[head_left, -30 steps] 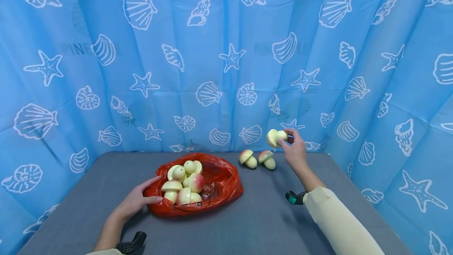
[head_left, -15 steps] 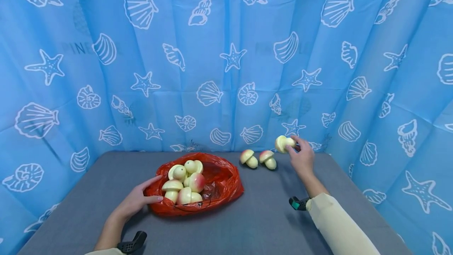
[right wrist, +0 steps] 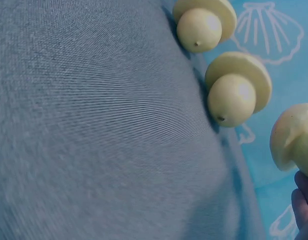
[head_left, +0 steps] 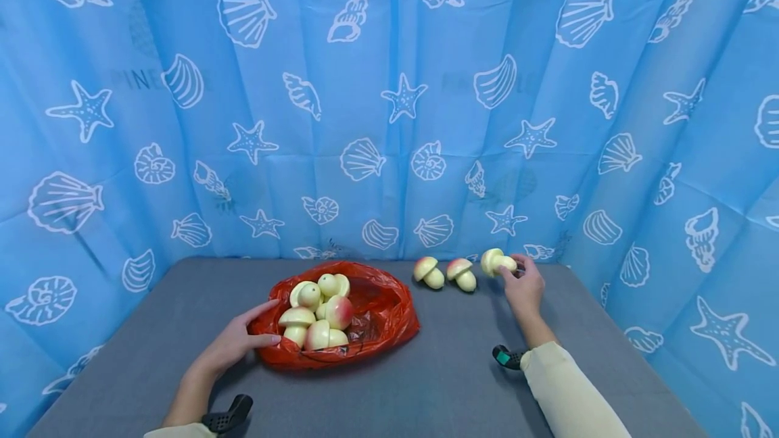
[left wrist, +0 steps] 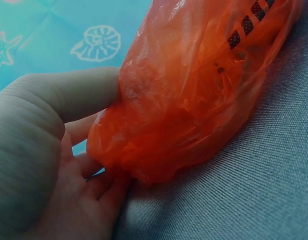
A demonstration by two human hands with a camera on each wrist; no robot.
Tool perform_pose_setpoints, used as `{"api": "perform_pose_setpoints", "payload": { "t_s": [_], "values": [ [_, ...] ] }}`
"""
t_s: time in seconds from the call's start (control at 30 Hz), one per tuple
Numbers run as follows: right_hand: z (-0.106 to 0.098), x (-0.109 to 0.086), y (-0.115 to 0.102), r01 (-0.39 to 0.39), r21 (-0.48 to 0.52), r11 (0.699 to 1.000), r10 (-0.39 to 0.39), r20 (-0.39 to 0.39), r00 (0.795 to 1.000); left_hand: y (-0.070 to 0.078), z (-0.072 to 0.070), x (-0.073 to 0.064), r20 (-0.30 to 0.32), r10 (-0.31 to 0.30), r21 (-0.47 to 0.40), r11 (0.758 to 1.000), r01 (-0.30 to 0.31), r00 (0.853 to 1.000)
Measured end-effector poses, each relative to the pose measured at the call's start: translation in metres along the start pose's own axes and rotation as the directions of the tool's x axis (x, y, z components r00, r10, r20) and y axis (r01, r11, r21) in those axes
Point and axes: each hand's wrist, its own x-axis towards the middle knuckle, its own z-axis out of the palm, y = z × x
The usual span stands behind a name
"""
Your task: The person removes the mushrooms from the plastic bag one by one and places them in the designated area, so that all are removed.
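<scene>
Mushroom in a pinch: I see the person's right hand holding it between thumb and fingers, to the right of the red bag and a little farther back, its pale cap turned toward the bag. From my feed I cannot tell whether it touches the table below. On the left wrist view I have the left hand gripping the bag's left end, thumb on one side of the thin plastic and fingers on the other.

In the bag's left half I make out several heaped mushrooms, one showing a pink blush. Two loose mushrooms lie just beside each other on the grey table, between the bag and the held one, caps toward the bag and stems pointing away from it.

Right of the bag and nearer the person, I see a black device with a green patch at the right wrist, and a cream sleeve. Behind the bag hangs a blue curtain printed with white shells and starfish.
</scene>
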Motion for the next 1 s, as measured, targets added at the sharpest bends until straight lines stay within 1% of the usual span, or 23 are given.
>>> {"api": "perform_pose_setpoints", "payload": {
  "t_s": [0.13, 0.27, 0.53, 0.67, 0.87, 1.0],
  "values": [
    [0.003, -0.003, 0.006, -0.073, -0.009, 0.997, 0.073, -0.015, 0.997, 0.002, 0.000, 0.000, 0.001, 0.004, 0.009, 1.000, -0.004, 1.000],
    [0.004, -0.005, 0.011, -0.125, -0.043, 0.991, 0.123, -0.037, 0.992, 0.002, 0.000, 0.001, 0.000, 0.013, 0.004, 1.000, -0.013, 1.000],
    [0.003, -0.006, 0.020, -0.172, -0.107, 0.979, 0.169, -0.033, 0.985, 0.003, -0.001, 0.001, 0.000, 0.043, -0.006, 0.999, -0.043, 0.999],
    [0.002, -0.007, 0.020, -0.177, -0.142, 0.974, 0.177, -0.012, 0.984, 0.001, -0.002, 0.002, -0.006, 0.045, -0.008, 0.999, -0.045, 0.999],
    [0.001, -0.008, 0.021, -0.140, -0.248, 0.959, 0.161, 0.066, 0.985, -0.001, -0.003, 0.001, -0.010, 0.036, -0.005, 0.999, -0.037, 0.999],
    [0.001, -0.009, 0.023, -0.132, -0.269, 0.954, 0.165, 0.103, 0.981, 0.000, -0.002, 0.000, -0.008, 0.029, 0.005, 1.000, -0.029, 1.000]
  ]
}}
